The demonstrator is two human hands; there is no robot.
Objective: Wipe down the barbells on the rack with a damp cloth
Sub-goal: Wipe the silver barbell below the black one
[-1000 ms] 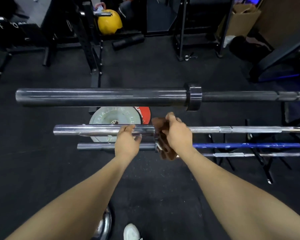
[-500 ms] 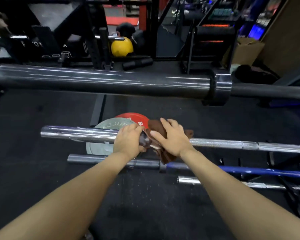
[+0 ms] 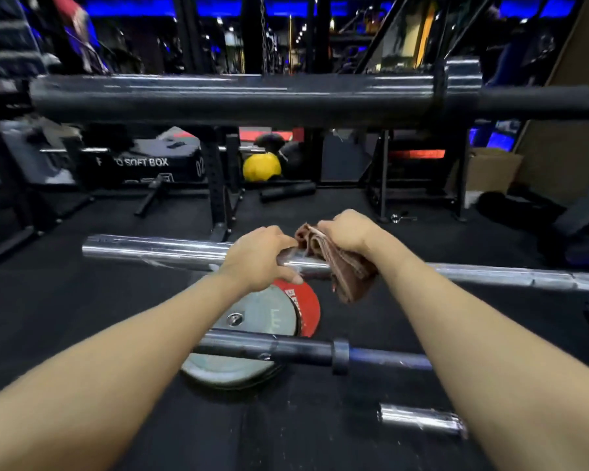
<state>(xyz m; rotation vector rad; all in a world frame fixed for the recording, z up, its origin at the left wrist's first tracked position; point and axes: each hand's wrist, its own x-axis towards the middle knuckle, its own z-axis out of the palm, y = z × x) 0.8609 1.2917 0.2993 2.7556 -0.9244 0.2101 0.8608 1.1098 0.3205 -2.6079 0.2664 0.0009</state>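
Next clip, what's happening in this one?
A person in a gym is wiping barbells on a rack. The left hand grips the sleeve of the chrome barbell, steadying it. The right hand holds a folded brown cloth bunched against the same bar, right beside the left hand. A thicker dark barbell sits above, a black and blue barbell below, and weight plates lie on the floor underneath.

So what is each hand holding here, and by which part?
The right hand grips the folded brown cloth by its upper end, draped over the chrome barbell. The left hand grips that barbell's sleeve just beside the cloth.
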